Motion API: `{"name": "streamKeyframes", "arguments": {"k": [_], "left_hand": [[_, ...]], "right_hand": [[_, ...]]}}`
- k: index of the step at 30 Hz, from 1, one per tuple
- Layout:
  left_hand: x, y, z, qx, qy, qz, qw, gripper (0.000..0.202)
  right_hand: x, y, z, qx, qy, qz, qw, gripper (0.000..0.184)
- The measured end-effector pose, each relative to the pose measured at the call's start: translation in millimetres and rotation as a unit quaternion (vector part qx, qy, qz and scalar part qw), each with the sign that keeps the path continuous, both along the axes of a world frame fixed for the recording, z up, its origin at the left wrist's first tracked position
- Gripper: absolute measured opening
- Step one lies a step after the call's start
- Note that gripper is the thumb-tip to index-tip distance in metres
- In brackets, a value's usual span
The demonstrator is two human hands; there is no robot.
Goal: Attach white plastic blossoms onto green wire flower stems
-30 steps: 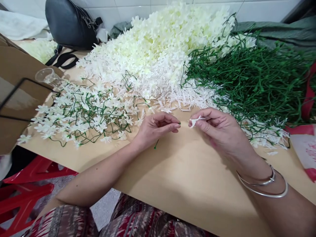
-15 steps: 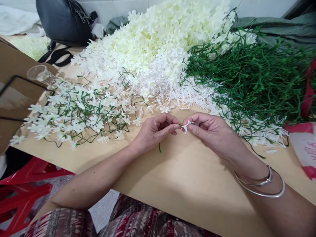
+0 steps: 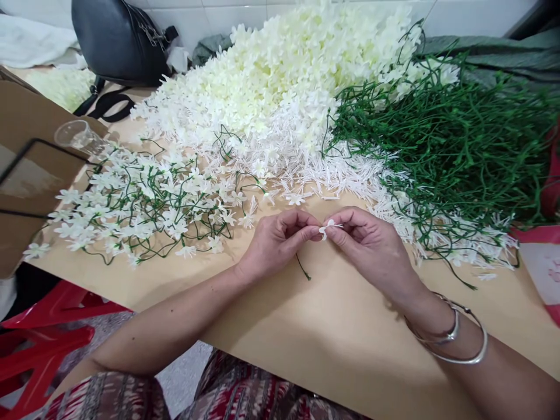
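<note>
Above the front of the table, my left hand [image 3: 280,238] is closed in a pinch on a thin green plastic stem [image 3: 303,268], whose tail hangs below the fingers. My right hand [image 3: 370,242] pinches a small white artificial flower [image 3: 329,228] between thumb and forefinger, with a thin white piece sticking out to the right. The fingertips of both hands meet at the flower, and they hide the point where it joins the stem. Just beyond the hands lies a single white blossom [image 3: 296,199].
On the left lie flowers on green stems [image 3: 161,198]. Behind are a large heap of cream petals [image 3: 306,58] and scattered white stamen pieces [image 3: 341,172]. Green stems [image 3: 455,140] are piled right. A clear plastic cup [image 3: 83,137], cardboard box [image 3: 26,146] and black bag [image 3: 122,41] stand left.
My right hand has moved slightly left, and the fingertips now touch at the flower. The stem's hanging tail has swung to the right.
</note>
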State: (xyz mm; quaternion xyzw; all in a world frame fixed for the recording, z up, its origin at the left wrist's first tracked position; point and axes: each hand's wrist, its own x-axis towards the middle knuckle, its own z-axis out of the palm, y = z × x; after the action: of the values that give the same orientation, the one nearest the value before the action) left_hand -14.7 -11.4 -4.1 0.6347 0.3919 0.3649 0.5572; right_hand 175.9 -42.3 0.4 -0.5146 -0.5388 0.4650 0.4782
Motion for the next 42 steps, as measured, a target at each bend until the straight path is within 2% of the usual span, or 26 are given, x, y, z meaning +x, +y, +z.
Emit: {"name": "streamKeyframes", "arguments": {"k": [5,13,21,31,35,42], "left_hand": [[2,-1,-0.8,0.008,-0.007,0.022,1.0,0.035],[9,-1,-1.0,-0.007,-0.007,0.048,0.999,0.034],[9,-1,-1.7,-0.068,-0.102,-0.012,0.992,0.044],[9,-1,-1.1,-0.046,-0.071,0.001,0.996,0.046],[10,-3,-0.2,-0.052,-0.062,0.01,0.997,0.042],[8,-5,6.3,-0.042,-0.043,0.013,0.998,0.032]], "right_hand": [[-8,-3,-7.0,0.03,0.031,-0.027,0.999,0.02],[-11,-3,-6.8,0.044,0.061,-0.042,0.996,0.013],[4,2,-14.8,-0.004,0.074,-0.03,0.997,0.014],[8,2,-16.4,0.01,0.062,-0.023,0.998,0.006],[4,1,-12.7,0.013,0.055,-0.049,0.997,0.012],[2,1,-6.4,0.021,0.063,-0.021,0.998,0.006]]}}
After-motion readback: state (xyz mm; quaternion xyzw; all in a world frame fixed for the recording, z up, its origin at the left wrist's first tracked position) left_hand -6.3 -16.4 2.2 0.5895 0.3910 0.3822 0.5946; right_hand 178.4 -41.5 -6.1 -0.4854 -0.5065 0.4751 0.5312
